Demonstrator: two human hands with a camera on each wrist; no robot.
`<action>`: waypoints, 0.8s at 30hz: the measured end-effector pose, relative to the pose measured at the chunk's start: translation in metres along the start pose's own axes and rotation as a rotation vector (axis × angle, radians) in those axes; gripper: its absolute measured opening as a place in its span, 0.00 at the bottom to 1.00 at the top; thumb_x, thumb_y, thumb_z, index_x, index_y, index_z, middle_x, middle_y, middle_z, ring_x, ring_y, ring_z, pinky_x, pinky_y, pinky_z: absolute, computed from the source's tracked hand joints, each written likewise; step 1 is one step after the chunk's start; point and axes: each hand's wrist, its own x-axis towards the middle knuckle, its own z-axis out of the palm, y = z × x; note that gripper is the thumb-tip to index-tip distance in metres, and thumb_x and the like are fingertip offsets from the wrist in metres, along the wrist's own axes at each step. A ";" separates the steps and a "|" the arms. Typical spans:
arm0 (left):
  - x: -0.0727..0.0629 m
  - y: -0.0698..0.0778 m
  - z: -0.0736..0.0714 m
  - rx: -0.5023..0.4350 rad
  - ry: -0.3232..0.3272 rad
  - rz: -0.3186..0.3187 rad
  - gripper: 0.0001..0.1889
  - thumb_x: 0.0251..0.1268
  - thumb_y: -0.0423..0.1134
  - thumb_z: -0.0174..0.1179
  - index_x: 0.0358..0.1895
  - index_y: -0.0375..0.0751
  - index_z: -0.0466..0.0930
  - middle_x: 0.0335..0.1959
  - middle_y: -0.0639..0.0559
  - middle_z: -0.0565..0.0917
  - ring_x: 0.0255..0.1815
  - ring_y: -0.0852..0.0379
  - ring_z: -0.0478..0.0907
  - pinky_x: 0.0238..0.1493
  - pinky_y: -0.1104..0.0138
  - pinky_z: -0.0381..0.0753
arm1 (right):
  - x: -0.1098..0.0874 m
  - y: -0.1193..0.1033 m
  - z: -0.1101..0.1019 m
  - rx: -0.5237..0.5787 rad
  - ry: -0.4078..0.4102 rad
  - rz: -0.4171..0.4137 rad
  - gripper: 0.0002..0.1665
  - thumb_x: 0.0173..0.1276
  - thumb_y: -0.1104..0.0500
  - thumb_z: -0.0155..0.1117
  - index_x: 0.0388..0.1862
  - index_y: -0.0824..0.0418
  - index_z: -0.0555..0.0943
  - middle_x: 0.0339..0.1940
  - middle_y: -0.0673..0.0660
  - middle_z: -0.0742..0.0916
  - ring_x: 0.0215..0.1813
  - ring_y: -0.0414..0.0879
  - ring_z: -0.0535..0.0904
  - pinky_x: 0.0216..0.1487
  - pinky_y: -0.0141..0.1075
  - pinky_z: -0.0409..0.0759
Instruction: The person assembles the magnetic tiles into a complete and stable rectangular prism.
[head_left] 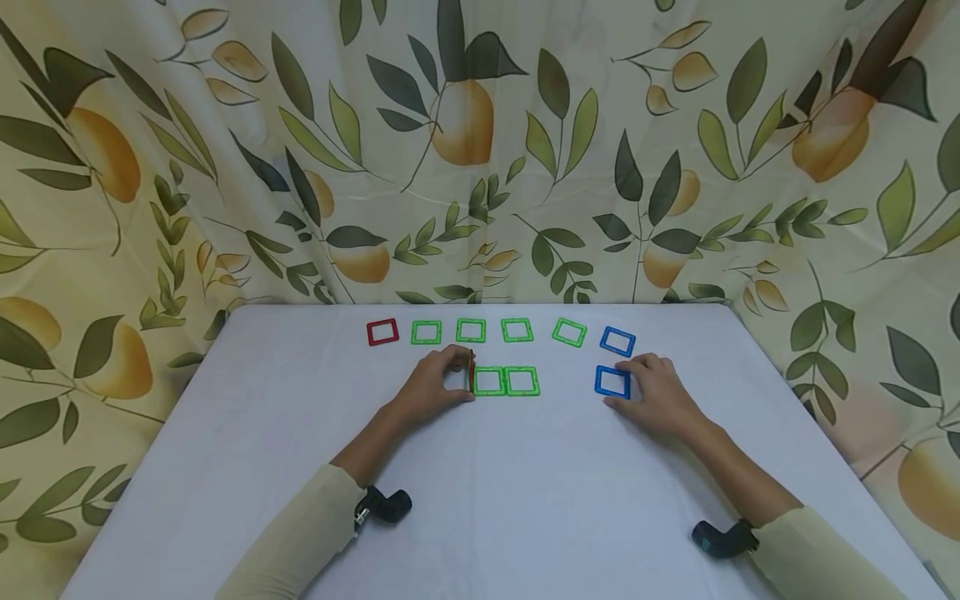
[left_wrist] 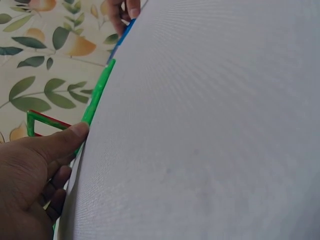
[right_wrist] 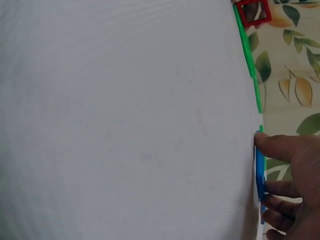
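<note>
Near the middle of the table my left hand [head_left: 433,385] pinches an upright square frame [head_left: 472,372] between thumb and fingers. It shows a red side in the right wrist view and green with a red edge in the left wrist view. Against its right side, two green square frames [head_left: 506,382] lie flat, edge to edge. Farther right, my right hand [head_left: 658,396] holds a blue square frame [head_left: 597,381] by its near and far edges, flat on the table. Its thumb [right_wrist: 272,145] is at one edge in the right wrist view.
Along the far side runs a row of flat square frames: a red one [head_left: 370,334] at left, several green ones [head_left: 471,320], and a blue one [head_left: 621,332] at right, just beyond my right hand. A patterned curtain [head_left: 525,192] hangs behind the white table [head_left: 480,500].
</note>
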 end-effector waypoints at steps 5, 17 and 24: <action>0.001 0.001 0.000 -0.003 -0.002 -0.007 0.37 0.56 0.34 0.81 0.70 0.43 0.75 0.60 0.52 0.83 0.59 0.54 0.76 0.66 0.59 0.76 | -0.001 0.006 -0.003 0.017 0.021 -0.031 0.38 0.69 0.49 0.75 0.69 0.70 0.77 0.67 0.75 0.74 0.69 0.71 0.64 0.68 0.67 0.68; 0.001 0.002 0.000 -0.001 -0.006 -0.031 0.36 0.56 0.34 0.81 0.69 0.44 0.76 0.59 0.53 0.83 0.59 0.54 0.76 0.66 0.58 0.76 | -0.002 0.020 -0.002 0.076 0.027 -0.045 0.32 0.71 0.52 0.72 0.68 0.69 0.79 0.66 0.75 0.74 0.69 0.72 0.64 0.68 0.68 0.66; 0.001 0.001 0.001 0.001 -0.002 -0.037 0.37 0.56 0.34 0.81 0.69 0.44 0.76 0.59 0.53 0.83 0.59 0.54 0.76 0.66 0.57 0.76 | -0.003 0.020 -0.003 0.121 0.010 -0.017 0.30 0.72 0.55 0.71 0.68 0.68 0.78 0.68 0.74 0.72 0.71 0.72 0.62 0.70 0.69 0.63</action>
